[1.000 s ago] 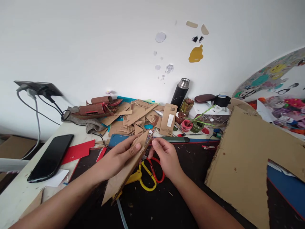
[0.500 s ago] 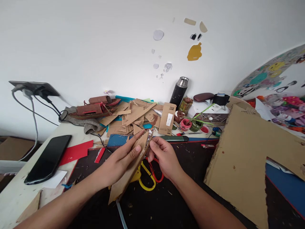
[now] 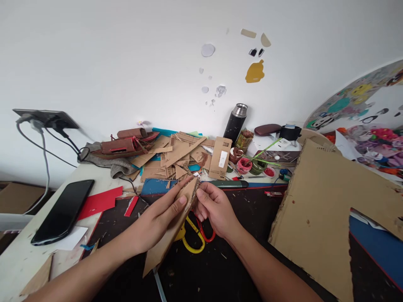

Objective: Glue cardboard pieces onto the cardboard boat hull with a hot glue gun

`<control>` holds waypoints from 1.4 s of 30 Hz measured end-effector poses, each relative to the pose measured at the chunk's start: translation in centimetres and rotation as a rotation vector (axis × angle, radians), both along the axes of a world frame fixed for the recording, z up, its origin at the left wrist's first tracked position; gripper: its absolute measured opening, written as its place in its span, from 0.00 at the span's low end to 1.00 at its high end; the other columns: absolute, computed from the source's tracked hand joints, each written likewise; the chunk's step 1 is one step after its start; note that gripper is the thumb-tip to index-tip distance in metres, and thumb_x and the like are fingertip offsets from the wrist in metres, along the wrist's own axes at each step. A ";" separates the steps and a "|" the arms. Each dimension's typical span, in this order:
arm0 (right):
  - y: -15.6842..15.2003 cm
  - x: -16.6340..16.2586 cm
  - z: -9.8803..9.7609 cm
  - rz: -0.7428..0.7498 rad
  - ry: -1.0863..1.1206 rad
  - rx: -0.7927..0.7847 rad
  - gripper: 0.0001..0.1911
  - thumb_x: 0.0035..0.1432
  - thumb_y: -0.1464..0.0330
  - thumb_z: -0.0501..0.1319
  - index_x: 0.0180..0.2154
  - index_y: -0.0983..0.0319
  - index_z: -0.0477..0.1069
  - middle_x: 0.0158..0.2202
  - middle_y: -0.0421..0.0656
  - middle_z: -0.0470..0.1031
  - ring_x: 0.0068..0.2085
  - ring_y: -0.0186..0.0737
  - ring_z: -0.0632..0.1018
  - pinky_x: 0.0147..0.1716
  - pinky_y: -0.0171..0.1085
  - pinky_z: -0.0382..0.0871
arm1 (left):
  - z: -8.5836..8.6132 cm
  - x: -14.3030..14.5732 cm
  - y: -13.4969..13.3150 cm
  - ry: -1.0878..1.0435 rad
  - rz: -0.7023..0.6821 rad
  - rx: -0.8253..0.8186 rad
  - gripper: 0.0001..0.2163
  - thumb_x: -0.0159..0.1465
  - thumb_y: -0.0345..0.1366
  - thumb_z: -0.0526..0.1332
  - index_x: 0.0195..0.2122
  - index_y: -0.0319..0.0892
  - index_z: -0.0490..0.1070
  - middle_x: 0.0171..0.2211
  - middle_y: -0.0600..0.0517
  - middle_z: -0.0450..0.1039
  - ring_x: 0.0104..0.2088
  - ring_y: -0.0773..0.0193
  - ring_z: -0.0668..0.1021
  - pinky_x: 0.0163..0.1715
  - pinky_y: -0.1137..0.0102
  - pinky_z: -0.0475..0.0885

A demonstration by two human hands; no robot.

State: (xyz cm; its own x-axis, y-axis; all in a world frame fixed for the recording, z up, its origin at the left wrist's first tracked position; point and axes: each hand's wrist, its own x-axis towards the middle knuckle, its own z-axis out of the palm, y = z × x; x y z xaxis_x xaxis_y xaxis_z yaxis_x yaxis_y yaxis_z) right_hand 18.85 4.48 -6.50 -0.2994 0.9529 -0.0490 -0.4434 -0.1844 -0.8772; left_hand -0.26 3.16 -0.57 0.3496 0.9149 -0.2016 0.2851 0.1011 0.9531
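A long narrow cardboard piece [image 3: 171,235] with a pointed far end is held up at a slant over the dark mat. My left hand [image 3: 157,220] is closed around it, with the thumb lying along its upper face. At its right edge, close to the tip, my right hand [image 3: 215,209] pinches the ragged layered rim between thumb and fingers. Red and yellow scissors handles [image 3: 195,247] lie on the mat beneath my hands; their blades are hidden. A thin grey metal strip [image 3: 160,287] sticks out below the near end of the cardboard.
Cardboard scraps [image 3: 179,155] are heaped at the back beside a brown model boat [image 3: 122,144]. Open paint pots [image 3: 244,165] stand near a black thermos [image 3: 235,123]. A large cardboard sheet [image 3: 315,209] fills the right side. A phone [image 3: 64,212] lies at left.
The cardboard's pointed end has tilted slightly, and its torn edge is turned a little more out of sight. Both hands keep nearly the same hold. The view has shifted slightly.
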 end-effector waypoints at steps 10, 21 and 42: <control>-0.2 -0.1 0.3 0.020 0.054 -0.017 0.24 0.65 0.49 0.73 0.32 0.58 0.66 0.13 0.26 0.59 0.14 0.27 0.57 0.18 0.29 0.56 | 0.0 0.1 -0.2 -0.013 0.052 -0.085 0.38 0.68 0.65 0.62 0.75 0.55 0.66 0.77 0.55 0.59 0.79 0.41 0.53 0.77 0.48 0.48; -0.3 0.0 0.5 0.049 0.099 -0.010 0.23 0.67 0.51 0.72 0.33 0.58 0.66 0.13 0.24 0.59 0.13 0.25 0.56 0.17 0.27 0.57 | 0.7 0.3 -0.2 0.047 0.027 -0.076 0.43 0.67 0.68 0.59 0.77 0.48 0.63 0.77 0.50 0.59 0.78 0.40 0.56 0.76 0.47 0.52; -0.4 0.2 0.7 0.101 0.139 -0.009 0.22 0.68 0.52 0.71 0.34 0.58 0.65 0.13 0.23 0.59 0.12 0.24 0.55 0.18 0.26 0.58 | -0.9 -0.8 0.2 0.039 0.041 -0.090 0.35 0.69 0.63 0.63 0.73 0.52 0.69 0.75 0.51 0.63 0.77 0.40 0.58 0.76 0.45 0.54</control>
